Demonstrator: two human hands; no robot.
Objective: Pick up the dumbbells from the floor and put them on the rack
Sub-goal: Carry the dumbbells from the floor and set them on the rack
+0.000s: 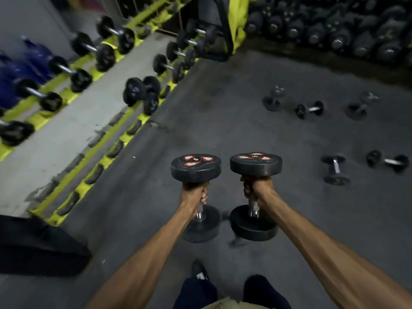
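I hold two black dumbbells upright in front of me, off the floor. My left hand (195, 192) grips the chrome handle of the left dumbbell (196, 167), whose top face has red marks. My right hand (256, 188) grips the handle of the right dumbbell (256, 163), which looks the same. The yellow rack (104, 139) runs diagonally along the left, with several black dumbbells on its rails and empty cradles on the lower rail nearest me. Several smaller dumbbells lie on the grey floor to the right, such as one (310, 109) and another (335, 169).
A second rack full of dark dumbbells (334, 30) lines the far right wall. A black bench frame (214, 27) stands at the back corner. A dark padded object (38, 246) sits at the lower left. My feet (198, 270) are below on the grey floor.
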